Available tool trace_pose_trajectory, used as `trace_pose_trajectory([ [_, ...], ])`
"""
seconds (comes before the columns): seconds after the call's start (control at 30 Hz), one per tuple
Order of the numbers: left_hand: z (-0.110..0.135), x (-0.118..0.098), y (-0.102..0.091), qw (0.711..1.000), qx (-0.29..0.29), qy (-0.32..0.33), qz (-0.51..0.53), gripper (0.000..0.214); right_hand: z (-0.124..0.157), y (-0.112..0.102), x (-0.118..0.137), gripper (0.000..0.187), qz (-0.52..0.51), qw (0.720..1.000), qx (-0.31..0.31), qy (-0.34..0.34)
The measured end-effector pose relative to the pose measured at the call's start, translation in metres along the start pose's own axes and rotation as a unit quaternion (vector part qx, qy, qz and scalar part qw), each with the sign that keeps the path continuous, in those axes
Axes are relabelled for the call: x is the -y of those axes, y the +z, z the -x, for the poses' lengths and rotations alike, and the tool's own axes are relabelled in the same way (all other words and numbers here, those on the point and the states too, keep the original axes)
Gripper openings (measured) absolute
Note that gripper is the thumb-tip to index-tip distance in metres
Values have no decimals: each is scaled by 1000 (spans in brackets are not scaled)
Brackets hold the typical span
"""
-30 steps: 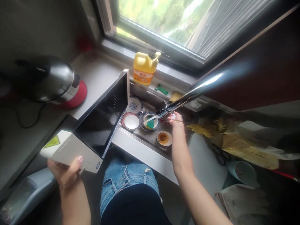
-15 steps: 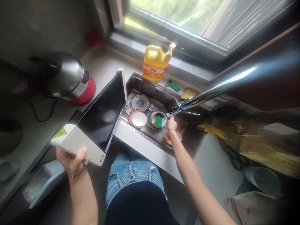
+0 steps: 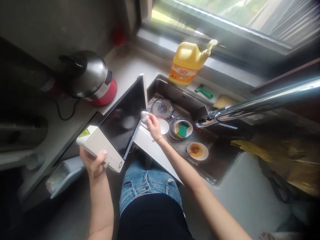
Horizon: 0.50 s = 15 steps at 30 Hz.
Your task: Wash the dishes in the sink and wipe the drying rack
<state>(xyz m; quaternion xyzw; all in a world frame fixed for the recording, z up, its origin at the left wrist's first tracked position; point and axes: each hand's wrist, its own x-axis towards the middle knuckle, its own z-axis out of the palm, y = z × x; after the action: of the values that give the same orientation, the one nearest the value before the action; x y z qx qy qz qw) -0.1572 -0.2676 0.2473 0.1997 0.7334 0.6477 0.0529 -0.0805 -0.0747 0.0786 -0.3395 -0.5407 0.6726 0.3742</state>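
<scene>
A flat appliance with a black glass top and white front panel stands tilted on edge, its far end leaning on the sink rim. My left hand grips the white front corner from below. My right hand is closed on a small white cloth or sponge and presses it against the right edge of the black top. In the sink lie a patterned plate, a white bowl, a bowl holding a green sponge and a small dish with brown sauce.
A steel kettle on a red base stands on the counter at left. A yellow detergent jug and a green tool sit on the window ledge. The chrome faucet reaches over the sink from the right. Yellowish clutter lies at right.
My right hand left the sauce dish under the faucet and moved left to the appliance's edge, now with a white cloth in it. The view shifted left; the left hand kept its grip.
</scene>
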Motion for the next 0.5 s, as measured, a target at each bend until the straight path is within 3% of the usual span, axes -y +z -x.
trace_pose_trajectory([
  [0.1, -2, 2, -5, 1000, 3, -7, 0, 42, 13, 63, 55, 33, 9, 986, 67, -152],
  [0.17, -5, 4, -10, 1000, -11, -9, 8, 42, 35, 88, 78, 30, 43, 971, 99, -212],
  [0.23, -9, 7, -16, 999, -26, -14, 14, 42, 60, 98, 80, 27, 65, 949, 151, -271],
  [0.3, -13, 10, -22, 999, -34, -24, 23, 42, 76, 98, 63, 27, 70, 923, 189, -327],
  [0.4, -17, 14, -31, 999, -30, -34, 17, 43, 63, 93, 27, 30, 108, 917, 128, -363],
  [0.5, -18, 18, -36, 999, -22, -36, -6, 49, 23, 96, 3, 35, 189, 949, -31, -251],
])
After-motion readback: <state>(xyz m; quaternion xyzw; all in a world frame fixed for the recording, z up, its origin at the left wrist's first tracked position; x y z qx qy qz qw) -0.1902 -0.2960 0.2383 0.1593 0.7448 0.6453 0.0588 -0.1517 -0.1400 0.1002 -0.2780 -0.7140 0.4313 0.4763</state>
